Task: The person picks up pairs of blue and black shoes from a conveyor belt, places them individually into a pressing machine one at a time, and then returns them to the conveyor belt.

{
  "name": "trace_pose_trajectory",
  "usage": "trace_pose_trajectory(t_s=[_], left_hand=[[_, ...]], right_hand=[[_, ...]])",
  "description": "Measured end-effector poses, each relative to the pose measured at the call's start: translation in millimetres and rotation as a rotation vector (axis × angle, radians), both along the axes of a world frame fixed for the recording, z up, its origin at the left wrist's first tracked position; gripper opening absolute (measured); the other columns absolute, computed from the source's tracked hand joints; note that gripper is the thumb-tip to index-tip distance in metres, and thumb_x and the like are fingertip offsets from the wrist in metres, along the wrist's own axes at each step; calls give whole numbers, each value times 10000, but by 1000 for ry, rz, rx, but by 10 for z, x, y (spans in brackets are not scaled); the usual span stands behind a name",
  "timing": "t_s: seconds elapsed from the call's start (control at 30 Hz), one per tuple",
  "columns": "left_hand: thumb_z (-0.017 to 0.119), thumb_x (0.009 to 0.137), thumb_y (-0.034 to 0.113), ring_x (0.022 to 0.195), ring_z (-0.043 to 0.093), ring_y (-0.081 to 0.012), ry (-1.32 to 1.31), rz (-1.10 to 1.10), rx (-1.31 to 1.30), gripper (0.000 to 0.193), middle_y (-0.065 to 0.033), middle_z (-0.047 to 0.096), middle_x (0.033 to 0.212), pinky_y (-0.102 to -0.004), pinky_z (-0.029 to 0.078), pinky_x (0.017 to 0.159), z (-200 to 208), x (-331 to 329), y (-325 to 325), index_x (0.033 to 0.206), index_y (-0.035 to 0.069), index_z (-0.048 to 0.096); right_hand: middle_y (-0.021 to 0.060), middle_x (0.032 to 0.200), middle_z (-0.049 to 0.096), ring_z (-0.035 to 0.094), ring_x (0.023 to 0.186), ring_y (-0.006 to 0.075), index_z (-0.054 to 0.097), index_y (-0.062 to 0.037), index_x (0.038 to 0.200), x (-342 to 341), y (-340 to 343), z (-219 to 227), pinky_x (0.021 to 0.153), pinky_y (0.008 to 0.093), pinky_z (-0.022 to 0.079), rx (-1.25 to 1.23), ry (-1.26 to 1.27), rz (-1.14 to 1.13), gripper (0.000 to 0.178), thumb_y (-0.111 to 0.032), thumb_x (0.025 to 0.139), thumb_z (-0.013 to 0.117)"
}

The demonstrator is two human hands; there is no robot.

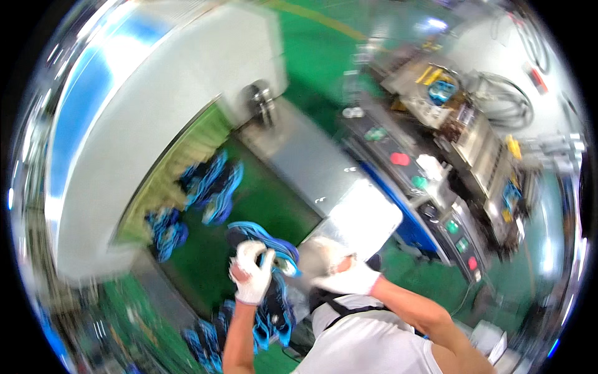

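Gripping the blue-and-black sports shoe (265, 238), my gloved left hand (252, 274) has its fingers closed on the side nearest me. I have the shoe over the near right corner of the green conveyor belt (274, 196), its long axis slanting from upper left down to lower right. One end points toward the belt's middle, the other toward my right hand (349, 277); blur keeps me from telling toe from heel. A light-blue edge runs along the side away from me. My right hand, also gloved, is beside a pale blurred shape (325, 257), and I cannot tell whether it grips anything. Farther up the belt, a cluster of blue shoes (212, 184) sits before a yellow-green curtain (180, 162), with their long axes slanting from upper right to lower left.
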State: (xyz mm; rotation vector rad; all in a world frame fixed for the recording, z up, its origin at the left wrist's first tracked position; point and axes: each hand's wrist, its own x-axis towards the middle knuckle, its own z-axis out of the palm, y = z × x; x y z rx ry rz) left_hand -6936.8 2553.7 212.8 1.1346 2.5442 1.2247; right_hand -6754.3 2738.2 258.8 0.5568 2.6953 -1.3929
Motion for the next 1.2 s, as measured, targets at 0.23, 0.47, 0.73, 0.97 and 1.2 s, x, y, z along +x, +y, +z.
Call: trace_pose_trajectory(t_s=[0.23, 0.47, 0.73, 0.97, 1.2], left_hand=[[802, 777, 7, 897, 667, -289, -79, -779, 272, 307, -143, 659, 1032, -385, 551, 810, 786, 1765, 2266, 1053, 22, 667], [742, 872, 83, 1245, 587, -348, -637, -1094, 223, 664, -218, 546, 1396, -415, 495, 1037, 1563, 3771, 4054, 1455, 0, 436], [706, 870, 446, 1278, 546, -418, -220, -855, -245, 877, -320, 497, 1417, -455, 423, 1101, 136, 5774, 6617, 1491, -55, 343], [741, 806, 309, 1230, 586, -428, -119, -767, -215, 810, -318, 561, 1340, -427, 466, 1052, -304, 5939, 7099, 1415, -95, 388], [734, 867, 319, 1162, 608, -272, -726, -948, -127, 658, -208, 629, 1263, -380, 474, 1020, 529, 5041, 6412, 1346, -81, 526]], right_hand=[[190, 1189, 601, 613, 1124, 356, 565, 3, 1231, 1442, 954, -160, 950, 406, 515, 56, 414, -531, 448, -124, 815, 678], [58, 1182, 675, 634, 1045, 156, 567, -9, 1352, 3887, 1227, 481, 941, 336, 531, -646, 806, -1272, 565, -65, 823, 755], [95, 903, 581, 541, 785, 287, 610, -120, 911, 4867, 33, -422, 841, 437, 421, -306, 950, -2029, 370, -89, 563, 731], [-18, 844, 404, 436, 830, 146, 450, -114, 912, 5031, 9, -250, 837, 364, 414, 271, 11, -1778, 303, -156, 781, 720], [62, 1116, 669, 578, 958, 140, 643, 3, 1146, 5105, 1487, 543, 879, 332, 477, -133, 708, -2007, 319, -145, 872, 712]])
